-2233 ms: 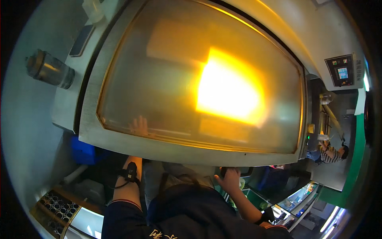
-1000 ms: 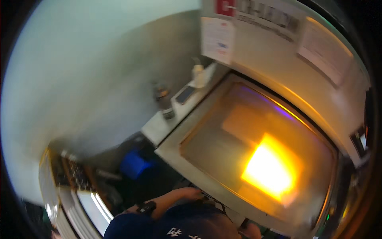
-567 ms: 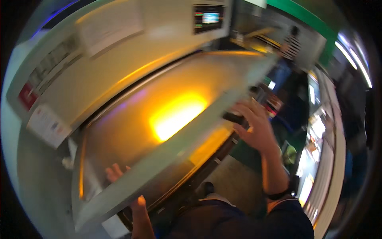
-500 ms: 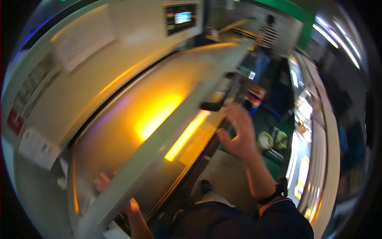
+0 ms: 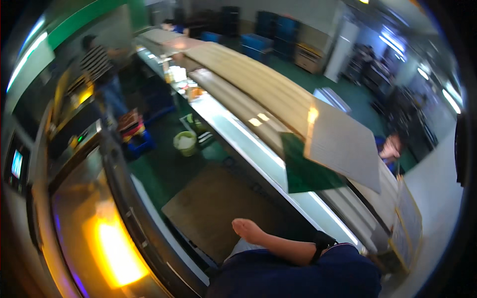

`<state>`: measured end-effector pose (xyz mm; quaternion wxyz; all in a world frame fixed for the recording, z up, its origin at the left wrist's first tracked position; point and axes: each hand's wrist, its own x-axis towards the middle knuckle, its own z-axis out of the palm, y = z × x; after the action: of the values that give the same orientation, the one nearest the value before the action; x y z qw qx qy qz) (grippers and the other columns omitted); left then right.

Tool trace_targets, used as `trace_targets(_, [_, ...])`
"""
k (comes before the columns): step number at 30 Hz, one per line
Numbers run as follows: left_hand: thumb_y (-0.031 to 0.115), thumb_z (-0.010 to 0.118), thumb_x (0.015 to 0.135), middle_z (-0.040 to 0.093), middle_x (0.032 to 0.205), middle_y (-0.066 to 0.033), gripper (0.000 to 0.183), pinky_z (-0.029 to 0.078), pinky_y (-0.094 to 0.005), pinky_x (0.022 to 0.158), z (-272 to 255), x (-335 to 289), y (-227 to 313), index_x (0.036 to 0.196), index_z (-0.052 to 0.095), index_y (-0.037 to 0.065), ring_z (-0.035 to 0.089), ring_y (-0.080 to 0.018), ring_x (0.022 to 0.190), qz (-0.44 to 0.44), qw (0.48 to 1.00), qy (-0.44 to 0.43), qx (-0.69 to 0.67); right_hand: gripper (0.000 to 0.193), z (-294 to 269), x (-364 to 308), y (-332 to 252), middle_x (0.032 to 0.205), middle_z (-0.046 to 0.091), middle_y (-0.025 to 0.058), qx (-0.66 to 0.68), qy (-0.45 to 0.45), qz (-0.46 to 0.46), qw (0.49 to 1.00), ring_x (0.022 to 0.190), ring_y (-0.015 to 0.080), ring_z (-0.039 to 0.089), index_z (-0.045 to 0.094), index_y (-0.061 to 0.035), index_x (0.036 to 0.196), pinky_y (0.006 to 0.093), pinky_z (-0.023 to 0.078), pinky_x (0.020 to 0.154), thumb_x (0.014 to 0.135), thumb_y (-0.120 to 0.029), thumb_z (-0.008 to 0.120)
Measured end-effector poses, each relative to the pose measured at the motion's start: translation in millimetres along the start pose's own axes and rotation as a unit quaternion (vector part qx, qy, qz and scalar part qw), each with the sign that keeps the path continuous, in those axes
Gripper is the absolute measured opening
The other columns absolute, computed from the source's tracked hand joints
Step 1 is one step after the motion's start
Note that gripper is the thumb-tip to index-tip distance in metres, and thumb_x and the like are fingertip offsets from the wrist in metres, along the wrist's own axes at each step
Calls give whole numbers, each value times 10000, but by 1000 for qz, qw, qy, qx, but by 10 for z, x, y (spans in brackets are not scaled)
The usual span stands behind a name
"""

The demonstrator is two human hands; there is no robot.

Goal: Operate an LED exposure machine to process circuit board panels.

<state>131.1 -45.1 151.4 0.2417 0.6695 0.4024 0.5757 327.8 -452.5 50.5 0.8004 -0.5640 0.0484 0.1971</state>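
Observation:
My right hand (image 5: 247,230) is low in front of my body, its forearm crossing from the right with a dark band at the wrist. Its fingers look curled in together, slightly blurred, with nothing showing in them. It touches nothing I can see; a brown board (image 5: 208,203) lies on the floor below and beyond it. My left hand is out of the picture. At the left is the machine with a glossy flat bed (image 5: 74,198), reflecting a bright yellow light, and a dark rail (image 5: 131,213) along its near side.
A long lit bench (image 5: 233,131) runs diagonally at the right, with long beige rolls (image 5: 238,102), a grey panel (image 5: 343,141) and a green sheet (image 5: 308,171). A pale green bucket (image 5: 185,143) and blue crate (image 5: 139,144) stand on the floor. A person in stripes (image 5: 97,62) stands beyond; another person (image 5: 390,146) is behind the bench.
The view has swung right, bringing the bench and room into sight. My right hand has left the machine's edge, dropped in front of me and closed. My left hand has gone out of sight.

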Motion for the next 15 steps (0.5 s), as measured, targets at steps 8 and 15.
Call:
trace_targets(8, [204, 578, 917, 472, 1383, -148, 546, 453, -461, 960, 1367, -2135, 548, 1405, 380, 59, 517, -312, 1208, -400, 713, -530, -227, 526, -1266, -28, -1847, 1205, 580, 152, 243, 249, -211, 913, 941, 216, 620, 434, -1, 1349, 354, 532, 794, 956, -296, 620])
trace_targets(15, [124, 527, 937, 571, 1253, -124, 425, 498, -361, 839, 2342, -2730, 1594, 1355, 476, 66, 594, -263, 1040, -341, 609, -678, -231, 388, -1704, 174, -1826, 1191, 583, 97, 228, 313, -236, 891, 1048, 227, 594, 492, -2, 1276, 402, 536, 858, 943, -152, 624])
